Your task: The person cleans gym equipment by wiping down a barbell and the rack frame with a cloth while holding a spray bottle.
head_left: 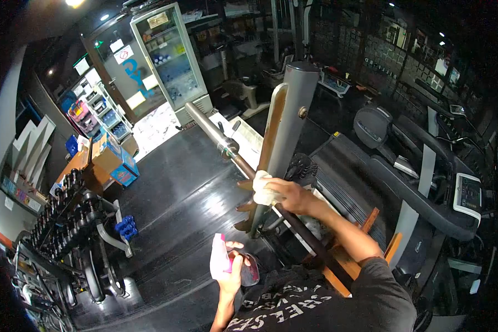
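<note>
Wiping looks underway, not finished: the right hand presses a white cloth around the barbell beside the rack upright, while the left hand grips what seems a spray bottle below it.

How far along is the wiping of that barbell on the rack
Done: cannot tell; no wiped stretch stands out. In hand: the right hand presses a white cloth on the barbell beside the rack upright; the left hand holds a spray bottle. Left: probably the long stretch beyond the cloth.
</note>
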Demonstrator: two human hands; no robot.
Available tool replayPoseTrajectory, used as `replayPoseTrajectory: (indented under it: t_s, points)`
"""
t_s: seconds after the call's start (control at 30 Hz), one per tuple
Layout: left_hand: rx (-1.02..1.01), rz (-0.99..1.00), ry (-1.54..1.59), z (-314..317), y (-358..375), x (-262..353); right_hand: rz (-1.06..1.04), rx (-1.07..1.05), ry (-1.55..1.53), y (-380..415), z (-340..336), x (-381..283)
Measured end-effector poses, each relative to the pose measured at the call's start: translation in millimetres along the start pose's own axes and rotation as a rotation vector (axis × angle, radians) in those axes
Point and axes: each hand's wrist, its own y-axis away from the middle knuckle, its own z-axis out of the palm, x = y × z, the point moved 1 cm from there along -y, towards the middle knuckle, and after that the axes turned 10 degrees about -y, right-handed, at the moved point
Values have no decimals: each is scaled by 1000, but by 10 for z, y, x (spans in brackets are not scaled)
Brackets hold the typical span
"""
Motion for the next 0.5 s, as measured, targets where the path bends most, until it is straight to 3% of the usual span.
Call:
replayPoseTrajectory:
  t_s: [0.07, 0.13, 0.2, 0.23, 0.3, 0.33, 0.4, 0.43, 0.5]
  points:
    - [15, -33, 8, -72, 38, -13, 26, -242, -116, 71, -268, -148]
    - [5, -51, 7, -116, -7, -33, 162, -445, 47, 120, -492, -319]
    - [-13, -81, 51, -133, -65, -3, 315, -512, 231, 108, -614, -605]
    - [-22, -85, 58, -136, -106, -33, 326, -507, 235, 81, -617, -688]
    - [-19, -37, -53, -153, -197, -85, 129, -273, 262, -2, -556, -830]
    - [-31, -40, -45, -169, -257, -102, 136, -173, 334, -70, -431, -842]
    - [-134, -126, -116, -184, -384, -134, -8, -25, 466, -118, -117, -622]
    - [-184, -212, -58, -174, -422, 11, 11, -95, 514, -121, 10, -504]
    - [-254, -195, -54, -232, -504, 119, -34, -176, 746, -113, 211, -389]
